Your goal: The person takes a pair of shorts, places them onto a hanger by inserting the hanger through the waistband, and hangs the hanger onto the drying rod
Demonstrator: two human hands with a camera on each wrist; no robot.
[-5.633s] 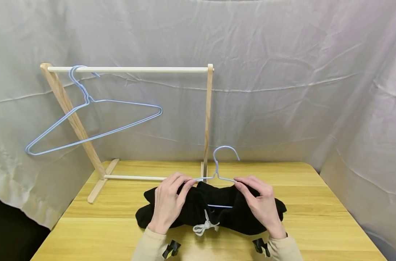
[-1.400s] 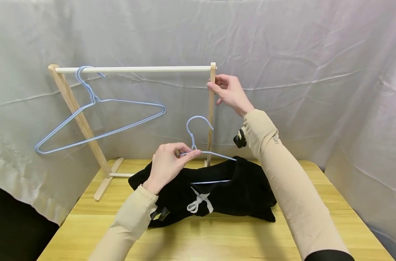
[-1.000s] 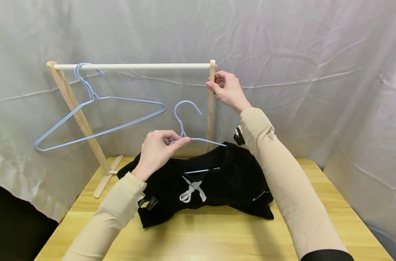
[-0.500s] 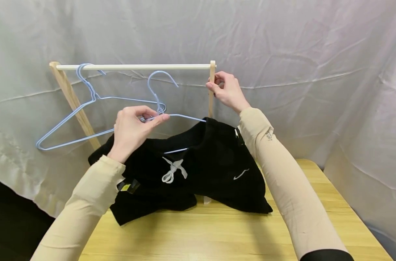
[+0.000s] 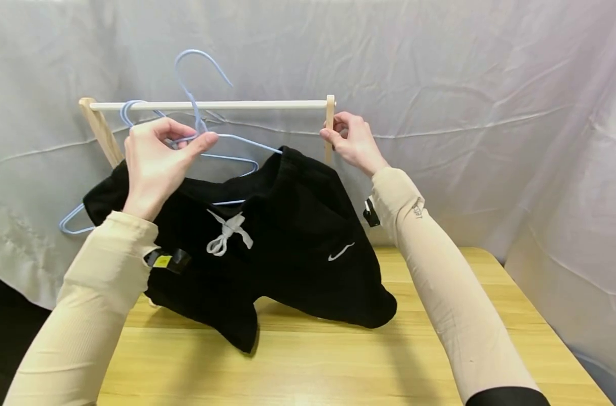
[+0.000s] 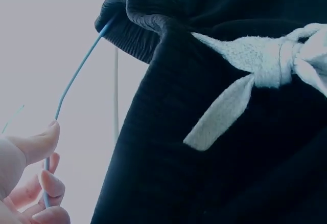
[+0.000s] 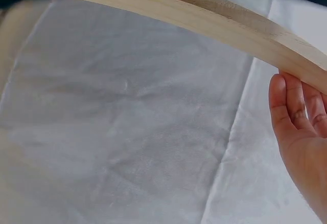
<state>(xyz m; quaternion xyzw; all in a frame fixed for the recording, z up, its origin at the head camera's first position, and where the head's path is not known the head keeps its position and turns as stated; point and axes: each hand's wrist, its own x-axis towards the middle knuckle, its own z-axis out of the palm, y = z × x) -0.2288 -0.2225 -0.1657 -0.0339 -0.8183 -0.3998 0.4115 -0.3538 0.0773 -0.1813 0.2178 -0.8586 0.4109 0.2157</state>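
Black shorts [image 5: 297, 237] with a white drawstring bow [image 5: 229, 231] hang on a light blue wire hanger [image 5: 252, 143]. My left hand [image 5: 155, 160] pinches this hanger just below its hook, thumb in front. In the head view the hook stands above the level of the white rail [image 5: 277, 105], apart from it. In the left wrist view, the wire runs from the thumb [image 6: 43, 142] into the waistband [image 6: 148, 24]. My right hand [image 5: 355, 141] grips the rack's right wooden upright [image 5: 330, 115] near its top; in the right wrist view its fingers [image 7: 296, 101] lie against the wood.
Light blue hangers [image 5: 226, 158] hang at the left end of the rail, partly hidden behind the shorts and my left hand. The rack's left post [image 5: 101, 132] leans at the back left. Below lies the wooden table [image 5: 308, 366]; grey cloth [image 5: 455, 84] surrounds it.
From lying on the table between both hands, the shorts have risen up and left with my left hand, their legs dropping open. My right hand moved to the upright earlier and has stayed there.
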